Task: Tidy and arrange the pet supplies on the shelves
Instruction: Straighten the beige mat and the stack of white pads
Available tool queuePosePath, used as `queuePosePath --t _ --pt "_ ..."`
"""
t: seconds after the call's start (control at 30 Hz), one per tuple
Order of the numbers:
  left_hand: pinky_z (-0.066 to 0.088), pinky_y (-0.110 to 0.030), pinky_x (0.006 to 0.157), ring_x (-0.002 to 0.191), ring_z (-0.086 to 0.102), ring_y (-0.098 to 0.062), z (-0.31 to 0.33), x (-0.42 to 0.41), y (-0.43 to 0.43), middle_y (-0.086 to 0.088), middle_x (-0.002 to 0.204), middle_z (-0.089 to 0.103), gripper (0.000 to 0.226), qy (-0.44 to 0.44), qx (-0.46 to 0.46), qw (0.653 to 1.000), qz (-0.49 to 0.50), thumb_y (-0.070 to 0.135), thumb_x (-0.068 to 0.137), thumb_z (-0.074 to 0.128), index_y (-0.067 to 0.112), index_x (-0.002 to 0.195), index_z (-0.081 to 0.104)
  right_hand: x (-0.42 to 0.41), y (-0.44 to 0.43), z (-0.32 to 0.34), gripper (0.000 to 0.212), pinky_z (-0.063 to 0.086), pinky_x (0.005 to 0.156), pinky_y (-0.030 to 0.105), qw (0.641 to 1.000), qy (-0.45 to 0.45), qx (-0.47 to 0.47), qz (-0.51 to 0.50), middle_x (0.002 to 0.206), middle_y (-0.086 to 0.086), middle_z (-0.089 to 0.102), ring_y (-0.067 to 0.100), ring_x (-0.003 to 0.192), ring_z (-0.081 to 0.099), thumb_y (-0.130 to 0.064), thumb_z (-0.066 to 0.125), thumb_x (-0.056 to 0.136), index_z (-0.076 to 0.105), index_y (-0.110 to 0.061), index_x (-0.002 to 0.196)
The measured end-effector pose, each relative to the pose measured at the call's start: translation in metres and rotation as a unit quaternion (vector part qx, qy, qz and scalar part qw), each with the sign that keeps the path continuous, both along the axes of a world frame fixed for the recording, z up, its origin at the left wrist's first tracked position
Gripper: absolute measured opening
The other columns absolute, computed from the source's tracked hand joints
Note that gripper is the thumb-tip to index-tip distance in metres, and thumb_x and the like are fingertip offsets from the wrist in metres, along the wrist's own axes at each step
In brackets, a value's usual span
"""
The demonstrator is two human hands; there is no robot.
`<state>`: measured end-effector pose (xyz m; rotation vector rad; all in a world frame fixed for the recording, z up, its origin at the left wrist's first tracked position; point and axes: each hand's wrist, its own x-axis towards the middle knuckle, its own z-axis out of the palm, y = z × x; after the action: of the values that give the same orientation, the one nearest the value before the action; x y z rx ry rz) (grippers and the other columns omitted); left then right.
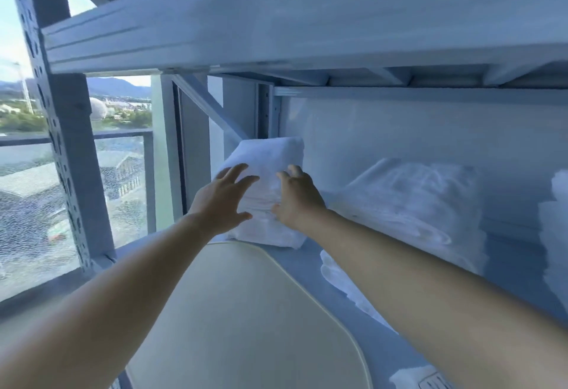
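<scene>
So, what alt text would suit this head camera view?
A person's left hand and right hand reach onto a folded white towel on a pale metal shelf by a window. More white towels lie to its right, a cream pad in front.

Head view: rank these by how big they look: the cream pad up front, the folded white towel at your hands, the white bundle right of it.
1. cream pad: largest, but nearest the camera, so unsure.
2. white bundle.
3. folded white towel: looks smallest, partly covered by the left hand and right hand.
</scene>
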<state>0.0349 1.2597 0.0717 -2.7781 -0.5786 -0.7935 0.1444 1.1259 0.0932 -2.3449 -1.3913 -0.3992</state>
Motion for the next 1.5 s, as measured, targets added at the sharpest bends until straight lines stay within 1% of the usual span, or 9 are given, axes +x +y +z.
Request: queuePosePath --t 0.13,0.3,0.57,0.83,1.03,1.17,1.3,1.4,1.5 --pt "0.045 -0.043 0.096 0.144 0.008 -0.026 -0.008 0.016 0.011 0.004 0.158 0.004 0.102 0.031 -0.018 0.999 0.025 0.046 0.071 0.076 0.035 0.148 0.010 0.013 0.024 -0.006 0.084 0.036 0.105 0.046 0.998 0.035 -0.029 -0.042 0.155 0.003 -0.005 0.036 0.139 0.012 -0.022 0.065 0.085 0.009 -0.022 0.147" --pt "0.030 -0.051 0.109 0.144 -0.007 -0.035 -0.037 0.030 0.012 -0.001 0.158 -0.009 0.123 0.075 -0.035 0.996 0.037 0.050 0.063 0.079 0.031 0.148 -0.008 0.027 0.040 -0.022 0.098 0.033 0.105 0.056 0.995 0.056 -0.072 -0.026 0.153 0.002 -0.020 0.037 0.141 -0.005 -0.036 0.068 0.082 -0.004 -0.034 0.147" --pt "0.022 -0.048 0.112 0.145 -0.004 -0.030 -0.056 0.041 0.037 0.004 0.158 -0.001 0.109 0.024 -0.012 1.000 -0.016 0.044 0.068 0.078 0.034 0.147 0.003 0.031 0.052 -0.041 0.087 0.045 0.084 0.037 0.996 0.051 0.019 -0.076 0.139 0.008 0.015 0.035 0.119 0.027 -0.035 0.077 0.072 0.020 -0.033 0.137" --pt "0.034 -0.048 0.108 0.146 -0.007 -0.024 -0.051 0.048 0.062 0.009 0.157 -0.008 0.093 0.031 -0.055 0.998 -0.022 0.032 0.082 0.068 0.036 0.146 0.000 0.022 0.071 -0.041 0.082 0.045 0.080 0.035 0.994 0.047 0.005 -0.096 0.136 0.011 0.014 0.035 0.114 0.029 -0.026 0.068 0.082 0.015 -0.031 0.144" --pt "0.037 -0.048 0.107 0.145 -0.008 -0.023 -0.041 0.033 0.042 0.009 0.156 -0.016 0.095 0.080 -0.085 0.993 0.015 0.042 0.082 0.067 0.041 0.146 -0.004 0.011 0.058 -0.037 0.076 0.041 0.080 0.037 0.995 0.036 -0.024 -0.087 0.142 0.010 0.010 0.033 0.119 0.028 -0.017 0.058 0.088 0.010 -0.030 0.146" --pt "0.040 -0.042 0.103 0.146 0.006 -0.019 -0.044 -0.005 0.021 0.005 0.159 -0.001 0.077 0.113 -0.108 0.987 0.025 0.046 0.087 0.057 0.040 0.147 0.010 -0.009 0.021 -0.040 0.075 0.038 0.076 0.036 0.997 0.030 -0.043 -0.050 0.140 0.008 0.013 0.033 0.117 0.032 -0.008 0.060 0.081 0.019 -0.021 0.142" --pt "0.036 -0.036 0.102 0.137 0.032 -0.017 -0.063 -0.045 -0.006 0.008 0.154 0.022 0.059 0.150 -0.178 0.972 0.041 0.053 0.088 0.052 0.038 0.142 0.032 -0.019 -0.030 -0.059 0.045 0.044 0.083 0.033 0.988 0.054 -0.146 0.004 0.128 0.007 0.032 0.029 0.110 0.046 -0.022 0.063 0.081 0.040 -0.012 0.118" --pt "0.035 -0.032 0.102 0.130 0.041 -0.014 -0.068 -0.063 -0.027 0.009 0.146 0.036 0.049 0.146 -0.193 0.970 0.024 0.053 0.088 0.051 0.035 0.133 0.046 -0.026 -0.055 -0.065 0.058 0.043 0.093 0.032 0.975 0.103 -0.197 0.016 0.138 0.006 0.031 0.024 0.118 0.047 -0.039 0.063 0.083 0.039 -0.015 0.130" --pt "0.035 -0.027 0.099 0.123 0.045 -0.013 -0.071 -0.071 -0.045 0.007 0.136 0.047 0.042 0.153 -0.197 0.968 -0.002 0.051 0.088 0.052 0.033 0.126 0.053 -0.036 -0.068 -0.066 0.067 0.038 0.091 0.025 0.966 0.130 -0.218 0.041 0.144 0.004 0.029 0.021 0.124 0.044 -0.044 0.062 0.083 0.036 -0.017 0.138"
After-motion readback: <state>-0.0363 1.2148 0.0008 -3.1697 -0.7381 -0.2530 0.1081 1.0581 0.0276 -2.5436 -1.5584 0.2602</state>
